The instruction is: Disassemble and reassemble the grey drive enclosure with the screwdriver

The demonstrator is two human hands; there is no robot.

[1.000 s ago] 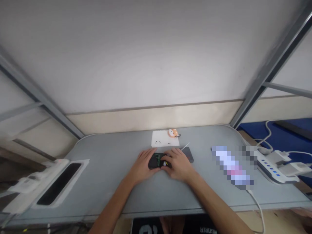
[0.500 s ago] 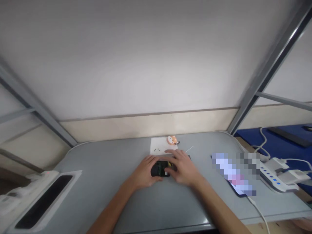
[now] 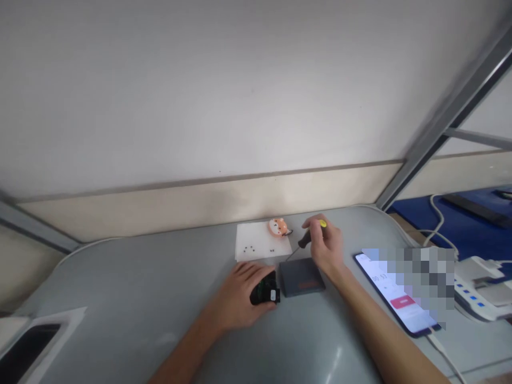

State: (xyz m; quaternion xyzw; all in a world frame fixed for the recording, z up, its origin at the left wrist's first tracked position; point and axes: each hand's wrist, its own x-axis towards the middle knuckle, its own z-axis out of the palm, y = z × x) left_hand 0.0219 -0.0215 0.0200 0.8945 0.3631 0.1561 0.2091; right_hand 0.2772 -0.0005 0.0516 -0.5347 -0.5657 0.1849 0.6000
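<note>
My left hand (image 3: 242, 293) is wrapped round a small black device (image 3: 264, 292) on the table. A green circuit board shows inside the device, with a white patch near its right end; the hand hides its left part. My right hand (image 3: 327, 242) grips a screwdriver (image 3: 305, 239) with a dark handle and a yellow end. Its thin shaft slants down to the left, its tip by the back edge of a dark grey flat case (image 3: 303, 277). That case lies just right of the device. Whether the tip touches it, I cannot tell.
White paper (image 3: 256, 240) lies behind my hands, bearing several tiny dark screws (image 3: 249, 249) and an orange-and-white animal-faced trinket (image 3: 277, 228). A lit phone (image 3: 394, 293) with a cable is at right, beside a white power strip (image 3: 474, 296). A black-and-white object (image 3: 32, 341) sits at far left.
My right hand has left the black device and moved right and back, now showing the screwdriver. The grey case is uncovered. More dark specks show on the paper. The view has shifted.
</note>
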